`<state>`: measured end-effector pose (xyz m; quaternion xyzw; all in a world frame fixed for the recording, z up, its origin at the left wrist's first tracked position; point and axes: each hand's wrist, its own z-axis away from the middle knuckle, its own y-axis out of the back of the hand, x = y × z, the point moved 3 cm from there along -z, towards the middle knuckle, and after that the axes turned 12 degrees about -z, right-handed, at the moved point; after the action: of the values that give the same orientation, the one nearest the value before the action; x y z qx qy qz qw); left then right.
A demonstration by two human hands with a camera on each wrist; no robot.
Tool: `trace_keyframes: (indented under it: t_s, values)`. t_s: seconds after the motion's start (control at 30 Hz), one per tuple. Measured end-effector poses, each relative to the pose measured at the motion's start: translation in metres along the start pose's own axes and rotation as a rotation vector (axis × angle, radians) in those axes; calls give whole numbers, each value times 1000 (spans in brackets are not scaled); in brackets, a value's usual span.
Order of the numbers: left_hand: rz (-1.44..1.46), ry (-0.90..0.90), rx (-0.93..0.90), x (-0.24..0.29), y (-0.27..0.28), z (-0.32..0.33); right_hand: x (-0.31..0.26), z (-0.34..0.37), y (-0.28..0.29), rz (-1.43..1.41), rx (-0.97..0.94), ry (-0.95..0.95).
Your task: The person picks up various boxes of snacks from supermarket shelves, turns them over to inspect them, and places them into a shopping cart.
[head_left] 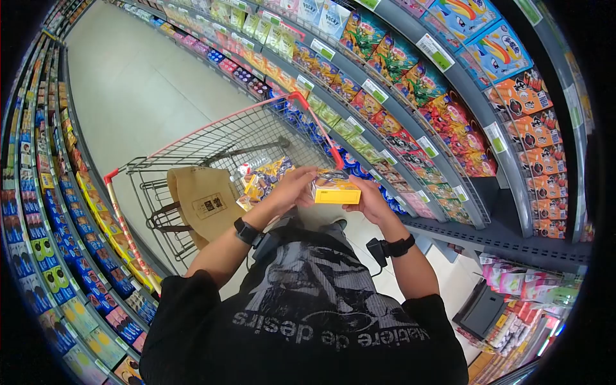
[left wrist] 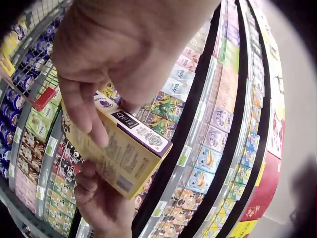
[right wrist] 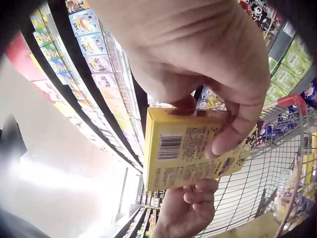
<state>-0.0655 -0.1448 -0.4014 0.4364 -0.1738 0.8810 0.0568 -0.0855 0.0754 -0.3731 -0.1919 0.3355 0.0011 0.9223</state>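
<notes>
A small yellow cardboard snack box [head_left: 337, 195] is held in front of the torso, over the near end of the shopping cart. My left hand [head_left: 292, 190] grips its left end. The right hand [head_left: 371, 204] pinches the opposite end. In the left wrist view, the left fingers [left wrist: 89, 106] lie across the box's printed yellow face [left wrist: 116, 158], and a white and purple edge shows. The right wrist view shows a barcode on the box [right wrist: 169, 148], with the right hand [right wrist: 213, 74] over its upper edge and the left hand [right wrist: 195, 203] at its lower edge.
The wire shopping cart [head_left: 212, 126] with red corners holds a brown bag [head_left: 206, 203], colourful snack packs [head_left: 268, 178] and clear bottles. Shelves of packaged snacks [head_left: 385, 58] curve along the right side. More stocked shelves [head_left: 77, 224] line the left, beyond a pale floor aisle [head_left: 128, 70].
</notes>
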Motion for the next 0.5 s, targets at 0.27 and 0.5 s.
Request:
trace_keyframes:
  t_s: [0.27,0.5]
  values:
    - [-137,-190,-46,5,-1,-11,0,-12,-15,-95,45,289]
    - [-32,-361,-18,3,-11,-34,-4,-13,-38,516,-81,468]
